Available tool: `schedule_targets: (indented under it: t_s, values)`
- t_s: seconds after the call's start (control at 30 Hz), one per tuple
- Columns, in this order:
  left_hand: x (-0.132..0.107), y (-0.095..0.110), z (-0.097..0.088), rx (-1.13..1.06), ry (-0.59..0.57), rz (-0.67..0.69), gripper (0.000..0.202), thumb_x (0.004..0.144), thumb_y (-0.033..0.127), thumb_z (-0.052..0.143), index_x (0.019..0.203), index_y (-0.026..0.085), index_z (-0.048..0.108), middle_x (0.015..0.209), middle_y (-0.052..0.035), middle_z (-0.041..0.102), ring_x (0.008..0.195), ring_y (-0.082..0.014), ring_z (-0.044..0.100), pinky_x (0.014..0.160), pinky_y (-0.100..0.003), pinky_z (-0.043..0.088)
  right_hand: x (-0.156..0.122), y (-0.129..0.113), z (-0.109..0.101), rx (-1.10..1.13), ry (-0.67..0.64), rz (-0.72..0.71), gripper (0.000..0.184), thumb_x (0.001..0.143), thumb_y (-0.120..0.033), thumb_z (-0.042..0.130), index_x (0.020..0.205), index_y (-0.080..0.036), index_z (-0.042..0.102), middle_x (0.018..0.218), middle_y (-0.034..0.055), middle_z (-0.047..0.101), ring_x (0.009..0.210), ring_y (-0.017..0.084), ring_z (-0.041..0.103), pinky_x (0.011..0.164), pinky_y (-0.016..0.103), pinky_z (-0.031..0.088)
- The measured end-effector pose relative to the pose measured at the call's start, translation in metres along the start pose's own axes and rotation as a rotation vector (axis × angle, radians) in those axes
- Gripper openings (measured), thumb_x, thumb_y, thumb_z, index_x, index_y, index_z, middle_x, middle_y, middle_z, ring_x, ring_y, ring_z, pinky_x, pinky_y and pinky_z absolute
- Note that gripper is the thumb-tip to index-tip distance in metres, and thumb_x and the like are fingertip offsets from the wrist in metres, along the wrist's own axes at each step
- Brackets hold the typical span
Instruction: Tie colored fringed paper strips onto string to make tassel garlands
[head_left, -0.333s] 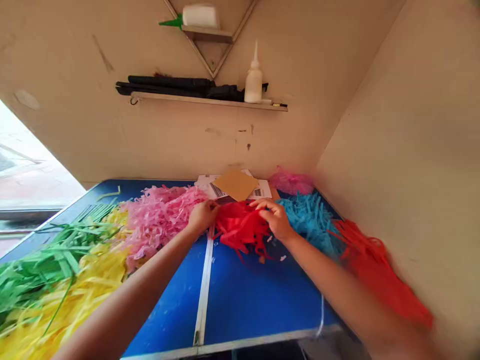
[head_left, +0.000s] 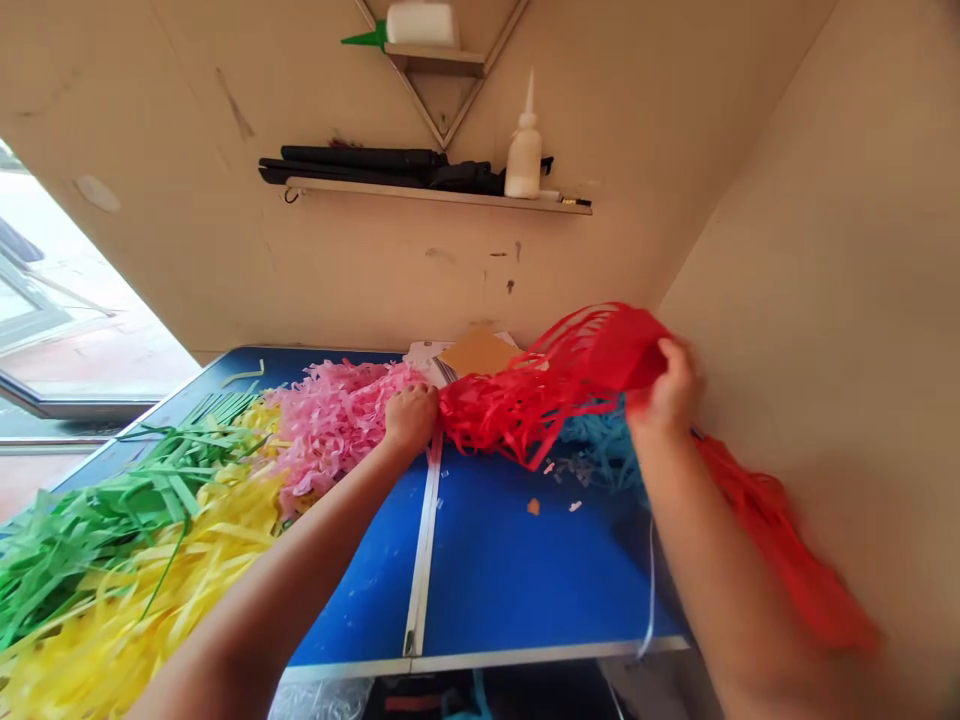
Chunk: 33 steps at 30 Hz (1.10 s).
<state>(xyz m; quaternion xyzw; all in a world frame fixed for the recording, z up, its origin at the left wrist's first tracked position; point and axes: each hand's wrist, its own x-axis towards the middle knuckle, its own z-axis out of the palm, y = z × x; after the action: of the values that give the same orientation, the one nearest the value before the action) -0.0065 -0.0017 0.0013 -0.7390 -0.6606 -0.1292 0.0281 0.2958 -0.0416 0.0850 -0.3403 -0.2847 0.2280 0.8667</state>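
Between my hands stretches a bunch of red tissue-paper fringe, cut into thin strips. My left hand is closed on its left end, just beside the pink fringe. Raised at the right, my right hand grips the uncut red sheet at the other end; it is somewhat blurred. The strips hang in loops between the two hands, over the blue table. Blue fringe lies partly hidden behind my right wrist.
Green strips and yellow strips cover the table's left side. More red strips lie along the right wall. A tan card rests at the back. A shelf above bears a white glue bottle and black items.
My right hand has moved right and up, drawing the red fringe out from a bunched heap into a long spread. My left hand keeps its hold at the left end.
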Motion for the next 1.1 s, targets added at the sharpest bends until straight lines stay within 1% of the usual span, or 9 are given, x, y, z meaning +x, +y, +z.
schedule_targets:
  t_s: [0.13,0.27,0.33,0.43,0.63,0.77,0.9,1.0,1.1]
  values:
    - [0.003,-0.003,-0.005,-0.037,0.022,-0.142,0.033,0.094,0.019,0.036,0.108,0.009,0.064,0.098,-0.0193,0.070,0.093,-0.0307,0.067,0.079,-0.041,0.050,0.008,-0.044,-0.011,-0.109,0.090,-0.266,0.004,0.073,-0.016,0.061,0.076,-0.017,0.059,0.073,-0.0022,0.059,0.070,0.012,0.059,0.069,0.025,0.048]
    - [-0.046,-0.006,0.003,-0.041,0.185,-0.185,0.046,0.097,0.031,0.035,0.137,0.012,0.045,0.139,-0.0198,0.051,0.128,-0.0319,0.048,0.102,-0.046,0.039,-0.033,-0.089,-0.042,-0.262,-0.005,-0.180,0.011,0.068,-0.023,0.067,0.077,-0.017,0.063,0.073,-0.0002,0.061,0.068,0.014,0.058,0.065,0.027,0.048]
    - [-0.087,-0.010,0.021,-0.063,0.266,-0.010,0.049,0.097,0.040,0.035,0.137,0.014,0.048,0.140,-0.0167,0.052,0.130,-0.0301,0.046,0.108,-0.047,0.032,-0.061,-0.106,-0.068,-0.483,-0.056,-0.103,0.015,0.065,-0.026,0.071,0.077,-0.019,0.067,0.073,0.0008,0.063,0.067,0.015,0.058,0.061,0.027,0.047]
    - [-0.140,-0.010,0.055,-0.058,0.073,0.285,0.066,0.093,0.058,0.035,0.138,0.013,0.048,0.144,-0.0172,0.049,0.137,-0.0304,0.040,0.116,-0.052,0.018,-0.094,-0.118,-0.109,-0.715,-0.193,-0.010,0.015,0.068,-0.034,0.073,0.078,-0.023,0.070,0.078,0.0027,0.066,0.072,0.018,0.059,0.061,0.027,0.047]
    - [-0.149,0.063,0.081,-0.152,-0.179,0.371,0.082,0.088,0.069,0.031,0.147,0.012,0.036,0.153,-0.0197,0.033,0.145,-0.0325,0.024,0.117,-0.056,0.010,-0.121,-0.097,-0.137,-0.762,-0.455,0.098,0.021,0.077,-0.043,0.070,0.084,-0.023,0.071,0.080,0.0035,0.070,0.076,0.021,0.065,0.069,0.029,0.051]
    - [-0.129,0.103,0.056,-0.287,-0.045,0.415,0.043,0.091,0.045,0.048,0.126,0.025,0.061,0.146,-0.0127,0.047,0.139,-0.0323,0.035,0.109,-0.052,0.031,-0.120,-0.071,-0.128,-0.836,-0.568,0.204,0.029,0.080,-0.048,0.066,0.089,-0.021,0.071,0.085,0.0046,0.072,0.083,0.023,0.066,0.077,0.031,0.051]
    - [-0.144,0.081,0.019,-0.357,0.178,0.325,0.022,0.081,0.011,0.049,0.087,0.017,0.069,0.103,-0.0136,0.068,0.105,-0.0290,0.060,0.090,-0.048,0.046,-0.113,-0.049,-0.131,-0.653,-0.426,0.480,0.035,0.072,-0.054,0.070,0.085,-0.021,0.069,0.076,0.0029,0.072,0.073,0.024,0.067,0.065,0.031,0.052]
    - [-0.165,0.059,0.005,-0.468,0.355,0.357,0.027,0.080,0.013,0.050,0.100,0.019,0.066,0.116,-0.0130,0.063,0.112,-0.0287,0.056,0.096,-0.050,0.044,-0.118,-0.034,-0.126,-0.476,-0.284,0.650,0.037,0.060,-0.052,0.079,0.077,-0.022,0.067,0.070,0.0011,0.072,0.066,0.023,0.068,0.061,0.031,0.052]
    - [-0.167,0.064,0.013,-0.577,0.261,0.433,0.034,0.079,0.012,0.052,0.109,0.019,0.066,0.119,-0.0125,0.064,0.121,-0.0286,0.053,0.103,-0.051,0.041,-0.128,-0.024,-0.108,-0.363,-0.227,0.696,0.038,0.053,-0.047,0.083,0.076,-0.022,0.066,0.069,-0.0001,0.072,0.065,0.022,0.068,0.063,0.031,0.052]
